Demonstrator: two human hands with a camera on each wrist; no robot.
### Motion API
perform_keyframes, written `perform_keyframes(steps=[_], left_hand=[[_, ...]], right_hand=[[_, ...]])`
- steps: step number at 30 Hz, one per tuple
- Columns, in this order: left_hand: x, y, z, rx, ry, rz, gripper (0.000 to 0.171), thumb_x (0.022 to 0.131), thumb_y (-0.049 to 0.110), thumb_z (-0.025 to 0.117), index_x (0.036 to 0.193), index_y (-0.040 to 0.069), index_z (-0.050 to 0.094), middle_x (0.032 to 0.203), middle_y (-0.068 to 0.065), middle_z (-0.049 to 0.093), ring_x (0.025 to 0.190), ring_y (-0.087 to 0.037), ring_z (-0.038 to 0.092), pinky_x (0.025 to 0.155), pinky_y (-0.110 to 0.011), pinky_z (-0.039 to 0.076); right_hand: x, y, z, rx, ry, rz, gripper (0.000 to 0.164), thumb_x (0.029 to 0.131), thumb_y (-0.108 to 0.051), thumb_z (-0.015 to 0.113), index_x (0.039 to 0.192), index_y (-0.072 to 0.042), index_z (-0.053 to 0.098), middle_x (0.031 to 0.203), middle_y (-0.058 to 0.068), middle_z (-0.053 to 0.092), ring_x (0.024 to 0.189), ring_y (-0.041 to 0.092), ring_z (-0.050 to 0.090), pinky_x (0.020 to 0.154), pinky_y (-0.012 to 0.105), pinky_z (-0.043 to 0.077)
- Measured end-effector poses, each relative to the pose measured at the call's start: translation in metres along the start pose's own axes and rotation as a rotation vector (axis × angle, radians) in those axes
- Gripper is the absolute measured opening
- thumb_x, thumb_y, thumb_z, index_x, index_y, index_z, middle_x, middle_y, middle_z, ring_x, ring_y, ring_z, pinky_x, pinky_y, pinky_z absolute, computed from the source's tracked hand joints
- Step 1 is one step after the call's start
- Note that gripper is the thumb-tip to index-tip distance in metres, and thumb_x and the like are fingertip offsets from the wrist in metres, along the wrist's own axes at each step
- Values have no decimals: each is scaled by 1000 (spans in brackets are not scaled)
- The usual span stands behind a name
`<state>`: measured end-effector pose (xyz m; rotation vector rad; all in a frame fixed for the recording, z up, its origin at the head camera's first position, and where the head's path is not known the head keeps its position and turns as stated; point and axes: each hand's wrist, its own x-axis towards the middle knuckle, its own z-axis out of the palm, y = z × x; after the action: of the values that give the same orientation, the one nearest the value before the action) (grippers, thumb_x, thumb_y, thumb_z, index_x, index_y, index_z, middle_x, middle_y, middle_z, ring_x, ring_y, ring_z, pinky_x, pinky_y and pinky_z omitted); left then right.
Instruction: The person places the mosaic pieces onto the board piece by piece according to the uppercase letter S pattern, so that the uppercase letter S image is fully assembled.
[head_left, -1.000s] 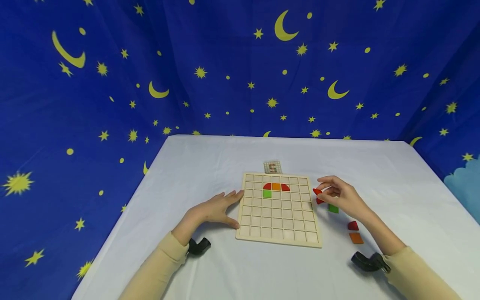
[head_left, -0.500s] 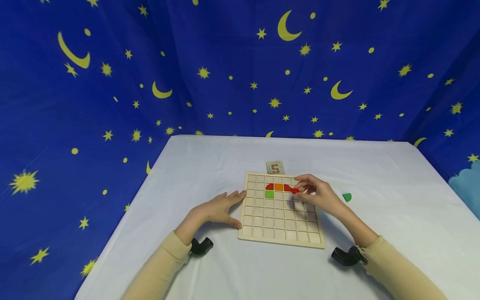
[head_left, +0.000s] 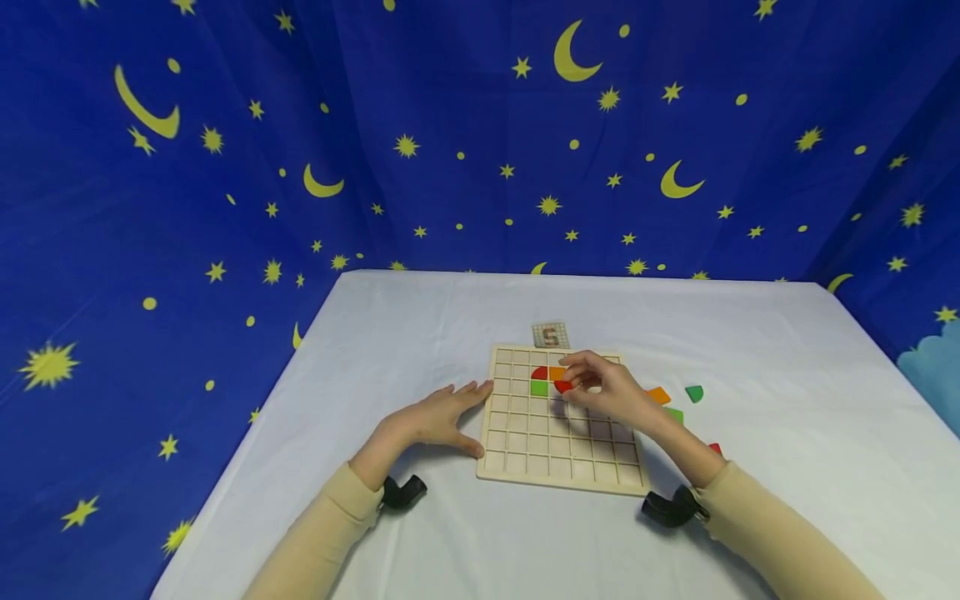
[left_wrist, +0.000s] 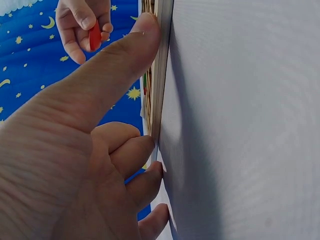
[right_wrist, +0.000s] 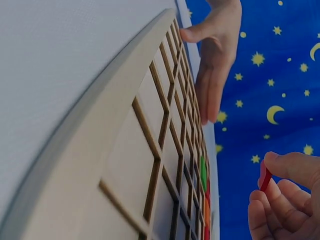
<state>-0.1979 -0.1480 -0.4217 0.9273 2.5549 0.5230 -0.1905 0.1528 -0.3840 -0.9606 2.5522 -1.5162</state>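
Note:
My right hand (head_left: 611,393) pinches a red rounded tile (head_left: 562,387) between thumb and fingers, over the upper middle of a wooden grid board (head_left: 517,446). The right wrist view shows the same red tile (right_wrist: 265,175) held on edge, apart from the board. In the grid sit a red rounded tile (head_left: 539,372), an orange square tile (head_left: 557,373) and, below the first, a green square tile (head_left: 539,388). Right of the orange one, my fingers cover the cells. My left hand (head_left: 435,419) touches the board's left edge, thumb and fingers spread.
A small card (head_left: 551,335) with an S-shaped pattern lies behind the board. On the cloth to the right are an orange tile (head_left: 658,395), a light green tile (head_left: 674,414), a dark green rounded tile (head_left: 694,393) and a red tile (head_left: 715,448), partly behind my forearm.
My right hand has carried the red tile leftward, from beside the board's right edge to over the cells near the green square. My left hand stays at the board's edge.

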Motion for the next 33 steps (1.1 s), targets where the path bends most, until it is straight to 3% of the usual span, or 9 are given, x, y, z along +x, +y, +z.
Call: perform_keyframes(steps=[9, 11, 18, 24, 33], left_hand=[[-1, -1, -1, 0, -4, 5, 104, 75, 49, 75, 151, 5, 19, 155, -7, 21, 141, -25, 16, 114, -45, 12], [-1, 0, -2, 0, -6, 0, 104, 75, 49, 75, 151, 5, 19, 155, -7, 20, 141, -25, 16, 114, -44, 12], [-1, 1, -2, 3, 0, 3, 103, 75, 49, 75, 150, 5, 20, 154, -9, 22, 141, -26, 18, 114, -44, 12], [-1, 1, -2, 5, -3, 3, 103, 75, 49, 75, 150, 4, 20, 154, -8, 22, 141, -26, 18, 114, -44, 12], [-1, 0, -1, 12, 1, -1, 103, 75, 49, 75, 150, 4, 20, 154, -8, 23, 140, -26, 18, 114, -44, 13]], right_hand=[[10, -4, 10, 40, -33, 24, 41, 80, 10, 68, 118, 11, 53, 97, 24, 61, 88, 39, 59, 79, 47, 51], [12, -2, 12, 43, -41, 27, 40, 80, 10, 68, 117, 11, 53, 97, 24, 60, 87, 37, 59, 78, 44, 52], [18, 42, 28, 14, -82, 7, 41, 80, 3, 72, 114, 6, 51, 94, 15, 61, 81, 24, 59, 70, 27, 52], [19, 48, 34, -25, -125, 20, 40, 81, -9, 75, 113, -1, 53, 93, 3, 62, 82, 15, 60, 73, 27, 52], [21, 53, 39, -83, -130, -13, 38, 80, -6, 75, 110, 0, 53, 91, 5, 62, 78, 15, 56, 68, 27, 50]])
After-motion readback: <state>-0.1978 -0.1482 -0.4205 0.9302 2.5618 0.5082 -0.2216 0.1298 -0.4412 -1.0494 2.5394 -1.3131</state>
